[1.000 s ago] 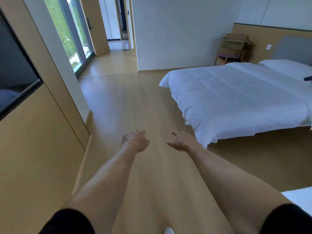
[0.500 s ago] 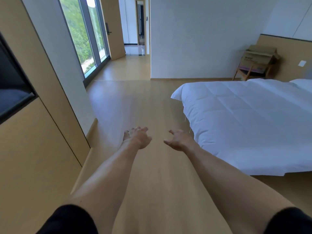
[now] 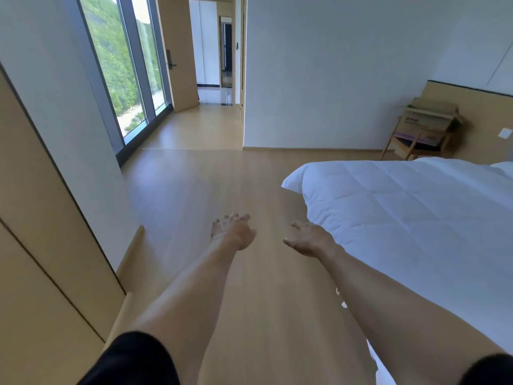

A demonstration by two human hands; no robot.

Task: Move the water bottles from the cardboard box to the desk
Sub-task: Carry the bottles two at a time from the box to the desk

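Both arms were stretched forward over the wooden floor (image 3: 211, 190). The left hand (image 3: 231, 232) held nothing, fingers loosely curled and relaxed. The right hand (image 3: 309, 240) was also empty, fingers spread and slack, just left of the bed (image 3: 402, 218) and clear of its white duvet. The cardboard box (image 3: 429, 120) sat with flaps open on a wooden chair (image 3: 416, 145) beyond the bed's far end, against the tan wall panel, well apart from both hands. Box contents could not be seen. Left of the bed, across the floor, stood a tall window (image 3: 125, 73).
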